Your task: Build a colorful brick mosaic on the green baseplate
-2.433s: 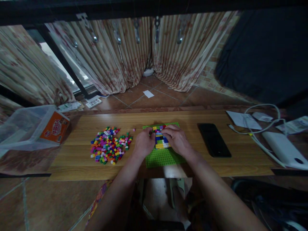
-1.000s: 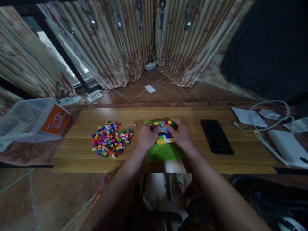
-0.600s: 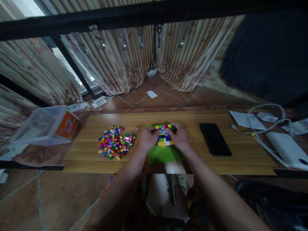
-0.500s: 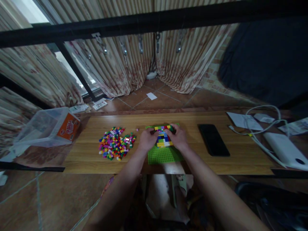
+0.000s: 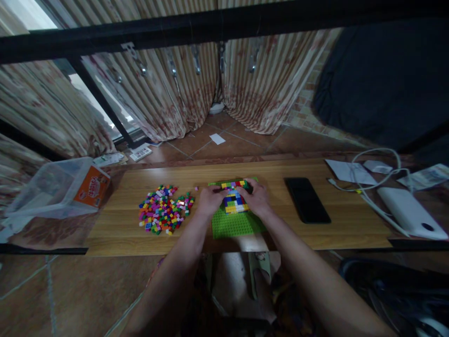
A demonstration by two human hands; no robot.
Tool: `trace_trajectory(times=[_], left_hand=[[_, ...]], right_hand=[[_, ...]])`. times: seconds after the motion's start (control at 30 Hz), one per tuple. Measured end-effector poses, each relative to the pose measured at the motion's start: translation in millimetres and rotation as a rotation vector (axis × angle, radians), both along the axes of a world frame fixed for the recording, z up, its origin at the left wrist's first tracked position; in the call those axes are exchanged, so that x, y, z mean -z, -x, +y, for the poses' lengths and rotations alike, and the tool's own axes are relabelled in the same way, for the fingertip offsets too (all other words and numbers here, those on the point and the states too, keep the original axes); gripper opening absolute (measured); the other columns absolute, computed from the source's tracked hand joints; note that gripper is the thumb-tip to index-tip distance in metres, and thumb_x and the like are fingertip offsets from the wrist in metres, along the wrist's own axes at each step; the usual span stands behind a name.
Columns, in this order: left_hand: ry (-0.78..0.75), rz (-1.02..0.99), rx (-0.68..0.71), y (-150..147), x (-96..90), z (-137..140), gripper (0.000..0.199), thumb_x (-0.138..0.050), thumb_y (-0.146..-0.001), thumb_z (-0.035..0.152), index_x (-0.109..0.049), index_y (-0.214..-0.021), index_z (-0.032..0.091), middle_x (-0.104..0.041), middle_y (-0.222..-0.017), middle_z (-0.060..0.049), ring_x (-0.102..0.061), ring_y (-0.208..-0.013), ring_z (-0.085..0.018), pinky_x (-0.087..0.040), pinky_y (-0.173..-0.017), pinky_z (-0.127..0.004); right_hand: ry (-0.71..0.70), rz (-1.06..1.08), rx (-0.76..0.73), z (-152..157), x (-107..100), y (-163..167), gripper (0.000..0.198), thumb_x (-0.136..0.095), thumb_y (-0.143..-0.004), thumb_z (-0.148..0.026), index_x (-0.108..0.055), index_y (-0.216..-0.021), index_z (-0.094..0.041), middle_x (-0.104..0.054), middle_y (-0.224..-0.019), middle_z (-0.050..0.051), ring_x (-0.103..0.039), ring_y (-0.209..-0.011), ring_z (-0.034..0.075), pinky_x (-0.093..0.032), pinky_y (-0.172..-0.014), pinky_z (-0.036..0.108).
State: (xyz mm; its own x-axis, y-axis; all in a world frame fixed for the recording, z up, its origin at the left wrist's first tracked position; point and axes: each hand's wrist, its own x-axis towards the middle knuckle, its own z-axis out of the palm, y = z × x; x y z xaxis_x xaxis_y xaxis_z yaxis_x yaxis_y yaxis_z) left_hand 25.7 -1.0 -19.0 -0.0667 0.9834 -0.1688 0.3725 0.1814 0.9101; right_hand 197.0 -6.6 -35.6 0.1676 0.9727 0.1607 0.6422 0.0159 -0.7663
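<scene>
A green studded baseplate lies on the wooden board, partly under my hands. Rows of coloured toy bricks in white, yellow, blue and red are built up on it. My left hand grips the left side of this brick build, its fingers bent over the edge. From the right, my right hand curls round the build, with its thumb on the bricks near the far rows. Whether a loose brick sits under either set of fingertips is hidden. Left of the plate spreads a pile of small loose bricks.
A black phone lies right of the baseplate on the wooden board. Farther right are a white power bank, looped white cables and papers. A clear plastic box with an orange label stands at the left end.
The head view has shifted slightly, so everything sits a little farther left. Both hands stay at the brick build, with only small finger movement.
</scene>
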Motion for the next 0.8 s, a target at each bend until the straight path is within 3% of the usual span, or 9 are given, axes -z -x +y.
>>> trace_trajectory(times=[0.47, 0.8], left_hand=[[0.125, -0.139, -0.110, -3.7, -8.5, 2.0, 0.015, -0.075, -0.063, 0.019, -0.070, -0.076, 0.011, -0.059, -0.055, 0.004, -0.052, -0.052, -0.010, -0.041, -0.055, -0.022], [0.039, -0.054, -0.062, -3.2, -10.2, -4.5, 0.014, -0.074, -0.068, 0.022, -0.071, -0.078, 0.014, -0.069, -0.068, -0.001, -0.061, -0.062, -0.013, -0.046, -0.059, -0.023]], right_hand=[[0.004, 0.003, 0.023, 0.3, -0.4, 2.1, 0.046, -0.063, -0.079, -0.049, -0.066, -0.116, -0.021, -0.070, -0.109, 0.011, -0.058, -0.108, 0.029, -0.042, -0.098, 0.050], [-0.046, 0.025, -0.010, 1.0, 3.6, -1.8, 0.051, -0.060, -0.079, -0.057, -0.066, -0.114, -0.022, -0.071, -0.109, 0.010, -0.063, -0.102, 0.028, -0.045, -0.095, 0.050]])
